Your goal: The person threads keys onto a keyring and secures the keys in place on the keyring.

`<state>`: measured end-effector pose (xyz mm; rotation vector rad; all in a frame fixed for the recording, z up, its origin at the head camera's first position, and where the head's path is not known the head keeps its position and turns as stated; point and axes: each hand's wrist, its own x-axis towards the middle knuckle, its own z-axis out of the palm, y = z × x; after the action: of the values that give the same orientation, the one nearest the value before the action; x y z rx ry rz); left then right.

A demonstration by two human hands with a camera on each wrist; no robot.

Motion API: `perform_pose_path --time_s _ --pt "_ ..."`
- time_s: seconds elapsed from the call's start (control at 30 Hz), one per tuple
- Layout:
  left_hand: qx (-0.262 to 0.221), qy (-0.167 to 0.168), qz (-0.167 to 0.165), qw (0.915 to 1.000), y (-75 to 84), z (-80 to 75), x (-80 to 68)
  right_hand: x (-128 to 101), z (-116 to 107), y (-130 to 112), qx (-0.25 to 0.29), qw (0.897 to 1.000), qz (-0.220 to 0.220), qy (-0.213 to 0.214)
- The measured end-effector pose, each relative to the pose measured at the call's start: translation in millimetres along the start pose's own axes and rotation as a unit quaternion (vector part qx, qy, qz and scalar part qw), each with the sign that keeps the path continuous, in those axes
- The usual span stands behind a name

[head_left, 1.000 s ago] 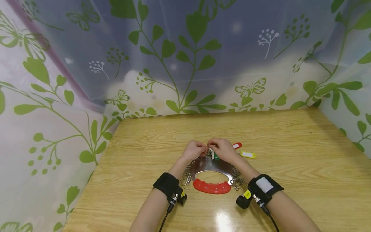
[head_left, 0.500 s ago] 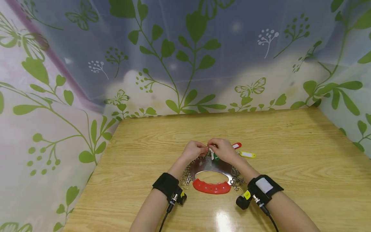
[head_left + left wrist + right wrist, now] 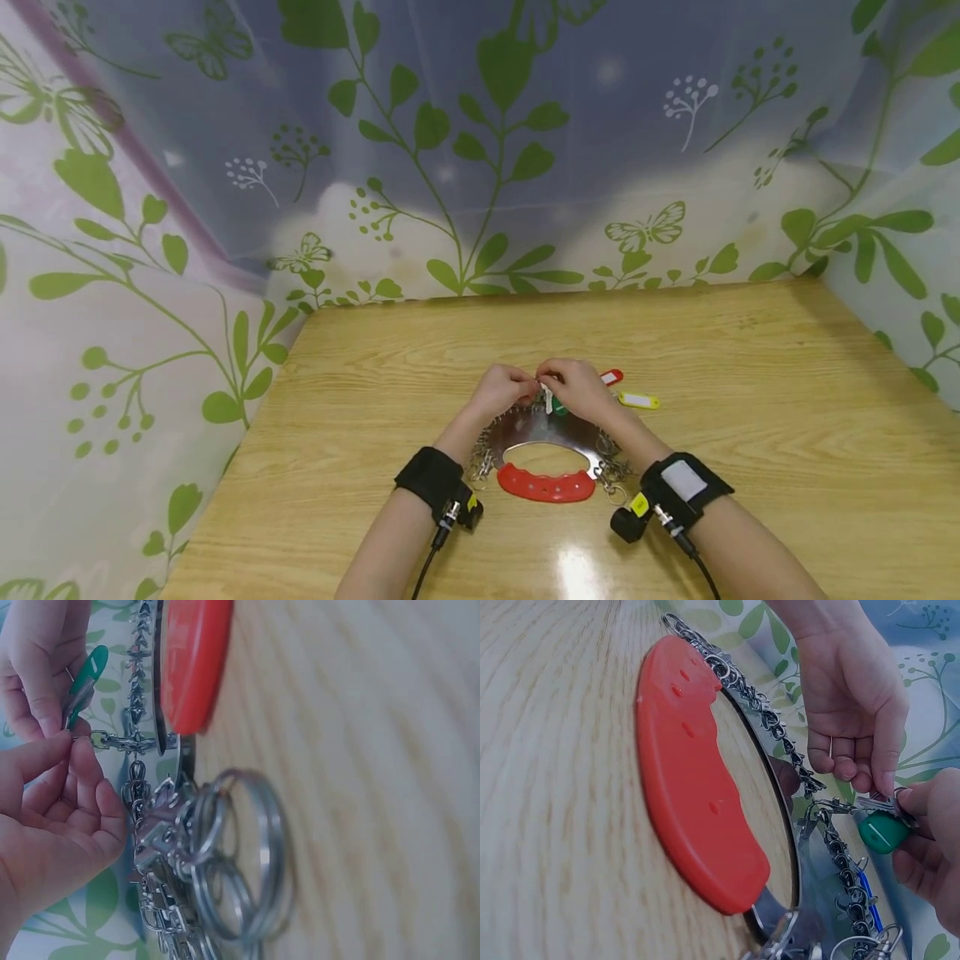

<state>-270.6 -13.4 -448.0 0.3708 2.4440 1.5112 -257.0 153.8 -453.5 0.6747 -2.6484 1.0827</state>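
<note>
A shiny metal plate (image 3: pixel 534 427) with a red handle (image 3: pixel 546 484) lies flat on the wooden table (image 3: pixel 750 417). Small chains with clasps and split rings (image 3: pixel 240 855) hang round its rim. My two hands meet at the plate's far edge. My left hand (image 3: pixel 517 387) pinches one clasp (image 3: pixel 99 740) between thumb and forefinger. My right hand (image 3: pixel 564 385) grips a green key tag (image 3: pixel 883 831) by its ring, right against that clasp. In the right wrist view the red handle (image 3: pixel 697 810) fills the middle, with my left hand (image 3: pixel 855 735) beyond it.
A red key tag (image 3: pixel 611 377) and a yellow key tag (image 3: pixel 640 401) lie on the table just right of my right hand. A leaf-patterned curtain (image 3: pixel 487 167) closes off the table at the back and on both sides.
</note>
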Motion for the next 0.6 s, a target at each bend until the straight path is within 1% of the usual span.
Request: perform_pose_path --time_s 0.37,0.6 --pt "0.004 0.002 0.0 1.0 2.5 -1.6 1.1 1.2 0.6 -0.9 -0.002 1.0 -0.008 0.004" --pt "0.04 -0.019 0.017 0.9989 0.9 -4.0 1.2 -0.5 3.1 0.7 0.007 1.0 -0.009 0.007"
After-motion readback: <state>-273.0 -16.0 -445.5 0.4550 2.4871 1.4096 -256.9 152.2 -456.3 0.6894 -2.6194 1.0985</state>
